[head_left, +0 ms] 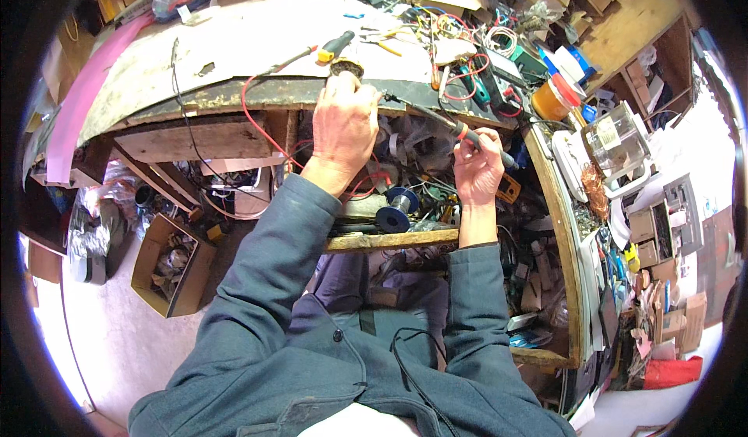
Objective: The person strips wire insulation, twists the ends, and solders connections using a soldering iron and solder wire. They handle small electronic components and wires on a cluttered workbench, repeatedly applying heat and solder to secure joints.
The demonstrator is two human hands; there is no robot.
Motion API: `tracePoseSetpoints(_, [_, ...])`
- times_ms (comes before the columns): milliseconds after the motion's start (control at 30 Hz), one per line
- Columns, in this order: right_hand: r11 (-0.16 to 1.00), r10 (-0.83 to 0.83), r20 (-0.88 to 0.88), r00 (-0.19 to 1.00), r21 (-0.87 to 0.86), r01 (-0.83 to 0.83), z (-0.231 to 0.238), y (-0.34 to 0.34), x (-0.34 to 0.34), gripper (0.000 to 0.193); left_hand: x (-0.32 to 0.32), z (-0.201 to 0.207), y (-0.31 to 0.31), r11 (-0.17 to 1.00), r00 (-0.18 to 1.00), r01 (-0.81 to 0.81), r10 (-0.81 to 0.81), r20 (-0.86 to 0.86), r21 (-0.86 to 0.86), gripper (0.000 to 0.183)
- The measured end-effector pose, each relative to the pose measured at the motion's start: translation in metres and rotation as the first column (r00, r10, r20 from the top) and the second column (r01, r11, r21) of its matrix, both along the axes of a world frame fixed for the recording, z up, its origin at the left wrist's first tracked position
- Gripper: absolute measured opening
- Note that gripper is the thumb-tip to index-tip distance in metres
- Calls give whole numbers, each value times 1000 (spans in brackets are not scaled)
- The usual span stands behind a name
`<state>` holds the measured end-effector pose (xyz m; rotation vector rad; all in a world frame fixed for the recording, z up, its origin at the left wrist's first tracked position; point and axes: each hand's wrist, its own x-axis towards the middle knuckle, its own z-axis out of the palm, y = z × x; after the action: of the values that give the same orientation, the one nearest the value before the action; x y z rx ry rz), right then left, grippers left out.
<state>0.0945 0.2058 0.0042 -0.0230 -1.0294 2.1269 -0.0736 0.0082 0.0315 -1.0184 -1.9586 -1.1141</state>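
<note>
Dark jacket (pixel 296 375) lies nearest, before an open drawer (pixel 393 240) holding a blue spool (pixel 392 219) and clear plastic (pixel 427 155). Beyond the drawer, the left hand (pixel 343 125) bends its fingers against a round dark part (pixel 347 67); whether it grips cannot be told. Over the drawer, the right hand (pixel 478 168) grasps a soldering iron (pixel 444 123), hiding some contents. Left of the drawer, a cardboard box (pixel 191 290) holds scraps (pixel 173 259).
</note>
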Motion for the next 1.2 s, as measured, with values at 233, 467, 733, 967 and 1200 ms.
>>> tracePoseSetpoints(233, [999, -31, 26, 999, 22, 31, 1, -4, -2, 14, -2, -4, 4, 999, 1000, -26, 26, -13, -47, 14])
tracePoseSetpoints(467, [991, -73, 55, 996, 114, 67, 3, -11, -6, 15, -4, -4, 5, 998, 999, -32, 30, -36, -56, 16])
tracePoseSetpoints(733, [977, -84, 21, 996, 198, 78, 5, -15, -8, 17, -3, -1, 5, 993, 997, -64, 60, -47, -95, 17])
tracePoseSetpoints(967, [962, -91, 22, 996, 261, 82, -1, -10, -7, 21, -5, 1, 6, 992, 997, -75, 73, -26, -104, 18])
tracePoseSetpoints(1200, [941, -193, 3, 981, 284, 185, 4, -24, -7, 18, -6, 2, 7, 992, 998, -67, 69, 11, -103, 18])
